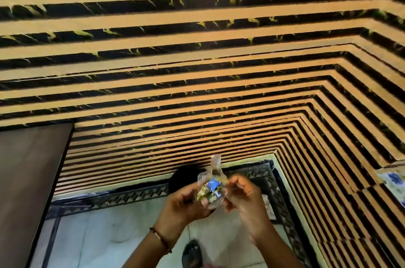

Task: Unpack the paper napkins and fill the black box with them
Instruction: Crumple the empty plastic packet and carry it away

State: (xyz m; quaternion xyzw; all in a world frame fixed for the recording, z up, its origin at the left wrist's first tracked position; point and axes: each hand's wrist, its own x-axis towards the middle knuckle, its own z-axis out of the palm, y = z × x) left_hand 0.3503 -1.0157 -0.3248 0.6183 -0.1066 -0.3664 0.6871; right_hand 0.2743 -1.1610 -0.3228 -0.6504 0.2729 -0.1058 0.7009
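Hands, left (186, 199) and right (243, 193), pinch crumpled clear wrapper (211, 186), contents indistinct.

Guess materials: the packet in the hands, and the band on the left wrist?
Packet: looks like thin clear plastic film, glossy and crinkled, with see-through edges and a blue and yellow print. Wrist band: seems to be a thin cord or thread, dark and matte; too small to be sure.

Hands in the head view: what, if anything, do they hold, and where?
Both hands grip a small crumpled clear plastic wrapper: left hand at its lower left side, right hand at its right edge.
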